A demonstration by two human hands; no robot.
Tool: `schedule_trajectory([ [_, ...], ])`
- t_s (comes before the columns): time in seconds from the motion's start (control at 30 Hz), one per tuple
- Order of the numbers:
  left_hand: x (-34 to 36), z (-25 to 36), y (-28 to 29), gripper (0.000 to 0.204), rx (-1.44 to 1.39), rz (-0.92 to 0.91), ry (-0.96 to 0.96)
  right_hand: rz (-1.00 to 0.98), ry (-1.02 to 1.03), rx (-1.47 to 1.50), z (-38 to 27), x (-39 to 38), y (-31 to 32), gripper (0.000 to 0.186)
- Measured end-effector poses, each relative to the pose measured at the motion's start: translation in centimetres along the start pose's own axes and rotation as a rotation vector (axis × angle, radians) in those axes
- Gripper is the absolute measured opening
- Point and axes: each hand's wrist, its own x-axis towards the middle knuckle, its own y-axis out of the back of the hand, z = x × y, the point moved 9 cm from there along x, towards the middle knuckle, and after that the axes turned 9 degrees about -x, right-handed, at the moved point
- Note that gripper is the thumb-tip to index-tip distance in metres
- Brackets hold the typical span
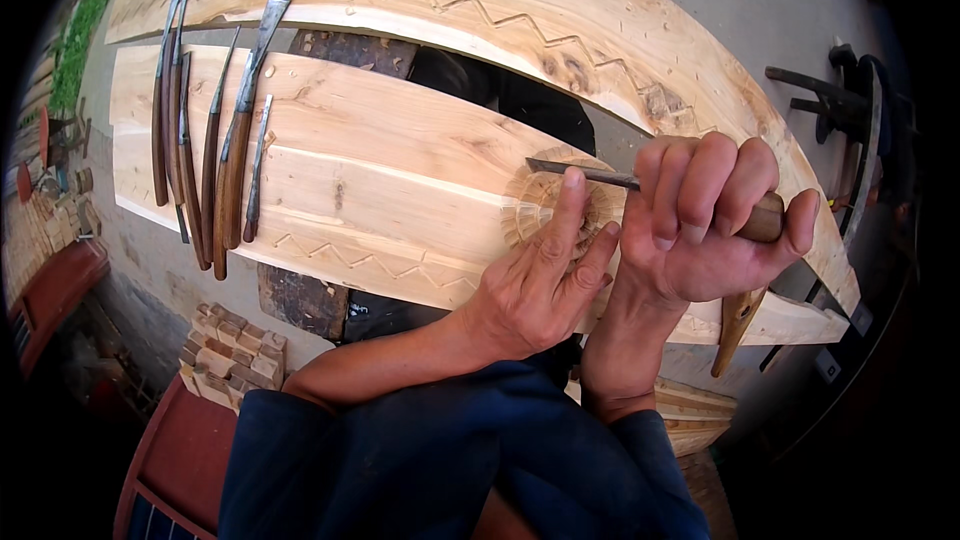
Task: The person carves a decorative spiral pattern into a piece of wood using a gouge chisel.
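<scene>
My right hand [705,215] is closed around the brown wooden handle of a carving chisel [585,174], whose metal blade points left over a round fluted rosette [545,210] cut into a pale wooden plank [380,160]. My left hand [545,275] rests on the plank with its fingers stretched up; the fingertips press on the blade and the rosette. It holds nothing of its own. A zigzag line [360,260] is carved along the plank's near edge.
Several wooden-handled chisels [215,140] lie side by side on the plank's left part. A second carved plank [480,10] with a zigzag lies beyond. A stack of small wood blocks [230,350] sits below left. A dark metal tool [850,120] stands at right.
</scene>
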Motion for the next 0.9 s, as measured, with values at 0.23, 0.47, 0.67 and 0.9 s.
schedule_trajectory([
  [0.23,-0.1,0.1,-0.1,0.046,0.006,-0.001,-0.002,-0.072,0.046,0.142,0.2,0.2,-0.2,0.067],
  [0.47,-0.2,0.0,0.1,0.051,0.027,0.004,-0.013,-0.084,0.035,0.135,0.4,0.3,-1.1,0.067],
  [0.67,-0.1,0.1,0.1,0.054,0.012,0.03,0.014,-0.079,0.018,0.099,0.7,0.7,-0.9,0.067],
  [0.9,-0.1,-0.1,0.5,0.051,-0.002,0.054,0.046,-0.04,-0.051,0.086,1.1,0.8,-1.8,0.067],
])
